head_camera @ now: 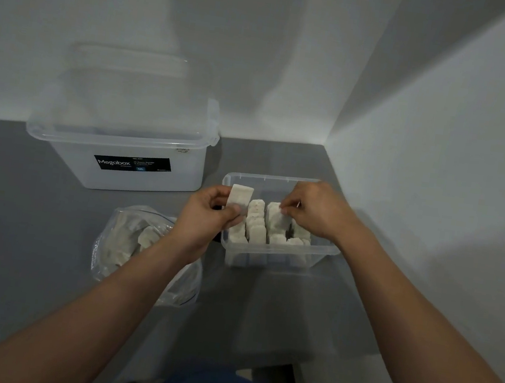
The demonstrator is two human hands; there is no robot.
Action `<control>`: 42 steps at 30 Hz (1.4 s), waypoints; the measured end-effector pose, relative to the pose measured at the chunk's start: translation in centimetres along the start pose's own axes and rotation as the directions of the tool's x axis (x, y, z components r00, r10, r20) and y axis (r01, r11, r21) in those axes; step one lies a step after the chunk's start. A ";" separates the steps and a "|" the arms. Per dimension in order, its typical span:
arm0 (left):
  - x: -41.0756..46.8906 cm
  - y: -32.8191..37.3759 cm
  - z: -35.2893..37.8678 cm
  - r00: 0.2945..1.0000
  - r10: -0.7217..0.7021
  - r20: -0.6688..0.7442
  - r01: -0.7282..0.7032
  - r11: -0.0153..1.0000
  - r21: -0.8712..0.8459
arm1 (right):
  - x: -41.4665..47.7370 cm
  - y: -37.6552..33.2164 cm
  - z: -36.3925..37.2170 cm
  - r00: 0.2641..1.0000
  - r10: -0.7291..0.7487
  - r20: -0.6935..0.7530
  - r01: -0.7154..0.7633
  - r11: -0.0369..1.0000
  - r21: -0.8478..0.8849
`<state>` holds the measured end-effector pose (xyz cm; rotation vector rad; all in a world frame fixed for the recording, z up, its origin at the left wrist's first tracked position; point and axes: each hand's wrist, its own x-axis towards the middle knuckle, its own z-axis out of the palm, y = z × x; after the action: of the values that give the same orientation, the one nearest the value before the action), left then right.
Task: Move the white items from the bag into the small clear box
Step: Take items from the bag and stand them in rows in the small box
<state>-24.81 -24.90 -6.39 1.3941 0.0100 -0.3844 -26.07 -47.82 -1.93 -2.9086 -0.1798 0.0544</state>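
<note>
White items (267, 227) stand in rows inside the small clear box (271, 258), at 3 o'clock from the bag (123, 238). Left hand (206, 214) pinches one upright piece (240, 197) over the box's 9 o'clock edge; right hand (313, 209) fingers close on another piece (275, 215) inside.

White items (256, 224) crowd the small clear box (326, 255); its far end stays open

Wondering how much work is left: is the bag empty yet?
Not empty. Pale white items still show through the clear bag lying under the left forearm, beside the small clear box.
</note>
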 end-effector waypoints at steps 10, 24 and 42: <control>0.0 0.1 0.2 0.998 0.041 -0.045 -0.038 0.997 0.073 | 2.6 1.9 4.5 0.892 -0.002 0.453 -0.006 1.000 0.017; 0.3 1.2 -0.2 0.996 0.082 0.024 -0.086 0.965 0.248 | 1.0 -0.5 -0.1 0.994 0.101 0.044 -0.107 0.780 0.617; 0.5 4.4 1.2 0.974 0.159 0.161 -0.193 0.955 0.223 | -1.7 -4.7 2.3 0.954 0.293 -0.065 0.056 0.038 0.998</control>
<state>-23.46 -25.66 -2.02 1.5868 -0.2847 -0.3421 -28.39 -42.99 -3.03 -1.3726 0.1440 -0.1316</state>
